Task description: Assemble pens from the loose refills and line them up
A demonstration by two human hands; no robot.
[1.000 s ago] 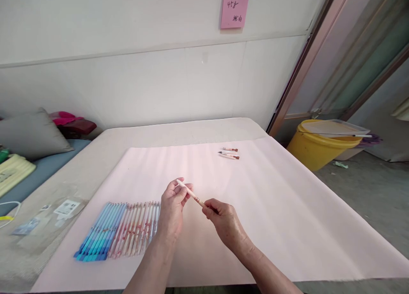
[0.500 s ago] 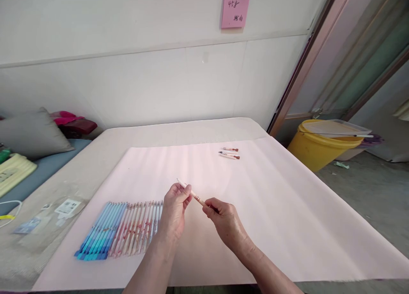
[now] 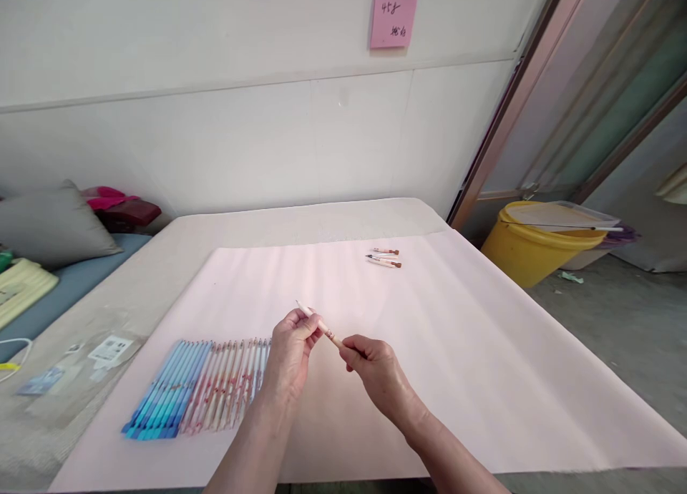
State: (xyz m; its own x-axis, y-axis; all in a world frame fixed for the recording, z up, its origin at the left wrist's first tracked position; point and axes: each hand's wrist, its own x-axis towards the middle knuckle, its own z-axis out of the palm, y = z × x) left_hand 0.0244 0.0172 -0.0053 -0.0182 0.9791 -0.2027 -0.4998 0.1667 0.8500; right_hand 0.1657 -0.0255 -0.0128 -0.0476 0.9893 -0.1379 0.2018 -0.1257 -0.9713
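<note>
A slim pale pen (image 3: 330, 334) with a small reddish pattern is held between my two hands, above the pink sheet. My left hand (image 3: 294, 344) pinches its front part, and the white tip points up and to the left. The rear end sits in the closed fingers of my right hand (image 3: 371, 365), which hide that end. To the left of my left hand lies a row of blue pens (image 3: 167, 390), and beside them several pink and white patterned pens (image 3: 220, 386), partly covered by my left forearm.
A few pen pieces with brown ends (image 3: 384, 263) lie at the back of the pink sheet (image 3: 483, 394). On the left are clear plastic wrappers (image 3: 80, 379) and a grey cushion (image 3: 59, 225). A yellow bin (image 3: 529, 254) stands on the floor at right, beyond the table.
Both hands hold the pen in nearly the same place as before. The whole view has shifted very slightly.
</note>
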